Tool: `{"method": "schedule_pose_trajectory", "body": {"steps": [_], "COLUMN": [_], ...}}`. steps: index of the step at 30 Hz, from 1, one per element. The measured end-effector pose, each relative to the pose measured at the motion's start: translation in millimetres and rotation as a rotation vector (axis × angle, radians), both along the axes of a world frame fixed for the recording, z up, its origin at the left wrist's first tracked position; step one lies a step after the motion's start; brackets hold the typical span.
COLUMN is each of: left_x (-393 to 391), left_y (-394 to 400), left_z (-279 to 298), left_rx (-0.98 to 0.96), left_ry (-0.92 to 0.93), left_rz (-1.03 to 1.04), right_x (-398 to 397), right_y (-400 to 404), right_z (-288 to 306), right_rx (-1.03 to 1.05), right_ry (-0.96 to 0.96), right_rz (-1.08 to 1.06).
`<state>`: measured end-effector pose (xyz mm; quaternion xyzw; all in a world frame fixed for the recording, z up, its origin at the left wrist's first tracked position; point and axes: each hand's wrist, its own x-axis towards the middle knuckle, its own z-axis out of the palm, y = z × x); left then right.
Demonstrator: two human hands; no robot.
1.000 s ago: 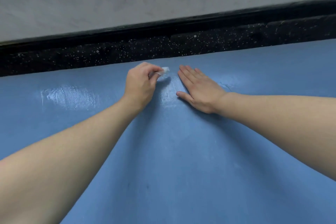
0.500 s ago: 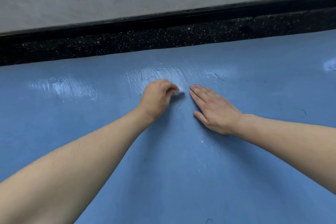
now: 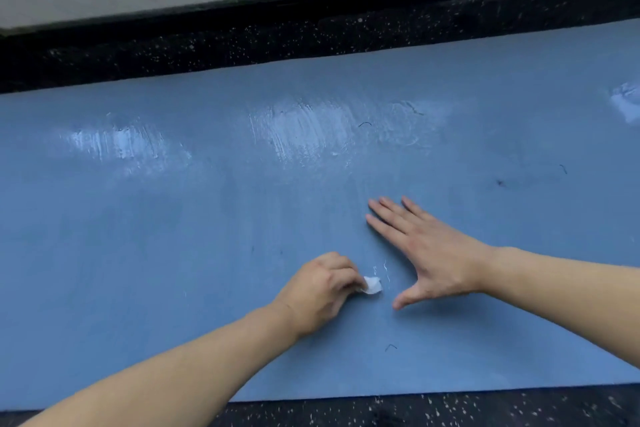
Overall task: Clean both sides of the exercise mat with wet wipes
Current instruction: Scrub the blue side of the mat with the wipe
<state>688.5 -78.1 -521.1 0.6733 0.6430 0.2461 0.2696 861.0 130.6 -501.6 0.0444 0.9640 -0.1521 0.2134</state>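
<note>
Blue exercise mat (image 3: 173,270) flat on speckled black floor (image 3: 485,407), spanning the view. Near: left hand (image 3: 317,291) pinching a small balled white wet wipe (image 3: 373,285) against the mat; right hand (image 3: 429,253) flat, fingers straight, bracing. Farther: wet streaks (image 3: 304,128) along far half, stray hairs (image 3: 390,347) remaining. Judged mid-way on side 1; side 2 untouched.

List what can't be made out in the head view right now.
- Wet wipe: mostly hidden inside the left hand; its size and folding are unclear.
- Underside of the blue mat: face down, so its state is unknown.
- Mat ends: cut off by the left and right frame edges.
- Dark specks and strands near the right hand: too small to identify.
- Mat under both hands and forearms: covered.
</note>
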Motion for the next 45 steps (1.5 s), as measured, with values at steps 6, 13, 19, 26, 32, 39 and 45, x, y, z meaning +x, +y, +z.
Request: {"method": "schedule_pose_trajectory", "body": {"steps": [6,13,19,26,32,39,45], "left_x": [-6.5,58.2,58.6,-29.9,-166.6,-179.9,-105.3], "left_y": [8.3,-91.0,-98.7,-19.8,166.7,310.4,247.5], "left_z": [2.4,0.2,10.4,29.4,38.5,-7.7,-9.5], "left_rx": [0.038,-0.041,-0.046,0.103,0.182,0.162,0.117], "left_ry": [0.07,0.003,-0.038,0.044,0.158,0.22,0.195], "left_rz": [0.314,-0.208,-0.188,0.402,0.805,0.825,0.335], "right_x": [87.8,113.1,62.3,-133.1,-137.2,-139.6,-141.5], "right_y": [-102.3,-138.3,-50.9,160.3,188.8,197.3,202.9], "right_z": [-16.6,-20.4,-9.3,15.5,-31.0,-38.2,-39.0], "right_rx": [0.078,0.131,-0.075,0.1,0.24,0.258,0.192], "right_ry": [0.175,0.176,0.395,0.322,0.219,0.249,0.225], "right_rz": [-0.1,0.014,0.068,-0.321,-0.327,-0.239,-0.203]}}
